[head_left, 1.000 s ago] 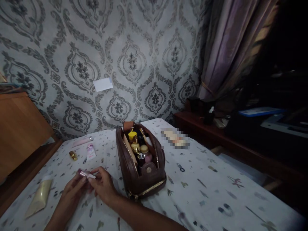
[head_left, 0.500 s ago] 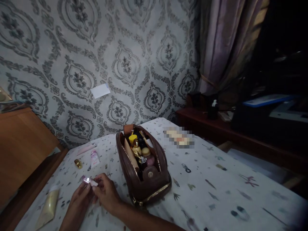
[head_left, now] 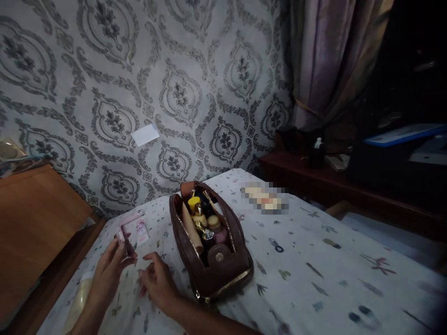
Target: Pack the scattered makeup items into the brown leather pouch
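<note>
My left hand grips a small, shiny pink tube-like item between thumb and fingers, holding it upright above the bed. My right hand is a little to the right, its fingers apart and bent, with nothing in them. Beside it stands an unzipped brown bag packed with cosmetics, among them a yellow-capped container and a brush. Beyond my left hand lie a small pink-and-white tube and a long pink tube. A cream-coloured tube is partly covered by my left forearm.
A patterned white sheet covers the bed. A blurred-out flat item lies right of the bag. Wooden furniture borders the left; a dark red shelf with a small bottle borders the right, by a curtain.
My hands have parted: the left has moved up and forward with the pink item, now upright. The right has let go of it and opened. The gold lipstick-like tube is now hidden.
</note>
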The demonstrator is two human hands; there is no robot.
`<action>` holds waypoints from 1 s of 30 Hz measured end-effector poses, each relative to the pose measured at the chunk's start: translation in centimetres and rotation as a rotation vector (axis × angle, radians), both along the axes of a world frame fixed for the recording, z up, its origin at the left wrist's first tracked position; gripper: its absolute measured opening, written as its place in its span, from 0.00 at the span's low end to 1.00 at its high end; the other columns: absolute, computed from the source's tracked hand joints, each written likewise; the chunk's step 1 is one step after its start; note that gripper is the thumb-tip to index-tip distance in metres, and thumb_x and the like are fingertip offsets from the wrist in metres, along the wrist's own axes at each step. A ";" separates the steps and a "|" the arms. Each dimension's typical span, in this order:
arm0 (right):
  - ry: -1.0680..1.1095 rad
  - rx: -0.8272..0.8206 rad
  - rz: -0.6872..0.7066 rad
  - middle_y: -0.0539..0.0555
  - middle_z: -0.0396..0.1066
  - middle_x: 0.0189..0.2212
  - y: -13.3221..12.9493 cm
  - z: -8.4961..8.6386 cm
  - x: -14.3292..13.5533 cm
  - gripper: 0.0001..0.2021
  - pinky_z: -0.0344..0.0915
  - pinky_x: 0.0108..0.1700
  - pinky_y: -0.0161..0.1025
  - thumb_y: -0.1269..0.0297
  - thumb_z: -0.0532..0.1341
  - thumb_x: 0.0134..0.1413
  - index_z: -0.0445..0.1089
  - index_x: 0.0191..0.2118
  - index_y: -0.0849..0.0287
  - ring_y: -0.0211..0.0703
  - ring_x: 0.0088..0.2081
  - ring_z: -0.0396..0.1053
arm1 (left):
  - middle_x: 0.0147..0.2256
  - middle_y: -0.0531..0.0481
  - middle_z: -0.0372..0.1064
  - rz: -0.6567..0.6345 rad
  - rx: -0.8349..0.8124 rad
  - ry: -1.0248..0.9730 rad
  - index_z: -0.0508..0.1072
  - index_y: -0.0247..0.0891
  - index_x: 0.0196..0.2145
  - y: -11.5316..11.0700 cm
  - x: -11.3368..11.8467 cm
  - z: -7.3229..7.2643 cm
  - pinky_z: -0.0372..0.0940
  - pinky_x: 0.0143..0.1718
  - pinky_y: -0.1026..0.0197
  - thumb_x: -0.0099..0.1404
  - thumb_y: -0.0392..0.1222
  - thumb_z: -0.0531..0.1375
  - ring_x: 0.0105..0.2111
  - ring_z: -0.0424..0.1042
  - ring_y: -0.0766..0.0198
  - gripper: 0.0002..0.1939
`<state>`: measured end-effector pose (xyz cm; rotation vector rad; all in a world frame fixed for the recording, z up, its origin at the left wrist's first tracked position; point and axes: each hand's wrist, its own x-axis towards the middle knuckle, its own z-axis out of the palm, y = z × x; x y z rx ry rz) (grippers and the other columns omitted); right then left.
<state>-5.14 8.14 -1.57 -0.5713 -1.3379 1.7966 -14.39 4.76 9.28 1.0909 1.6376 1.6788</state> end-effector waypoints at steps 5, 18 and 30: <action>-0.003 0.001 0.011 0.44 0.63 0.26 -0.1 0.4 0.1 0.14 0.52 0.18 0.25 0.61 0.60 0.54 0.62 0.45 0.57 0.28 0.17 0.63 | 0.31 0.52 0.68 -0.162 0.040 0.568 0.71 0.40 0.45 2.5 3.4 7.5 0.60 0.24 0.66 0.57 0.55 0.64 0.28 0.66 0.63 0.23; 0.005 0.001 0.034 0.43 0.64 0.24 0.1 0.1 0.0 0.10 0.50 0.17 0.25 0.61 0.60 0.55 0.65 0.42 0.58 0.29 0.17 0.63 | 0.40 0.46 0.70 -0.463 -0.138 1.877 0.73 0.41 0.41 9.2 12.9 12.7 0.60 0.37 0.61 0.66 0.39 0.57 0.42 0.70 0.56 0.07; -0.018 -0.007 0.054 0.43 0.63 0.24 0.0 1.0 0.7 0.07 0.52 0.18 0.25 0.65 0.59 0.55 0.65 0.40 0.59 0.27 0.16 0.61 | 0.38 0.46 0.73 -0.535 -0.265 1.919 0.75 0.40 0.38 11.7 13.1 11.8 0.60 0.36 0.61 0.63 0.37 0.57 0.41 0.71 0.56 0.07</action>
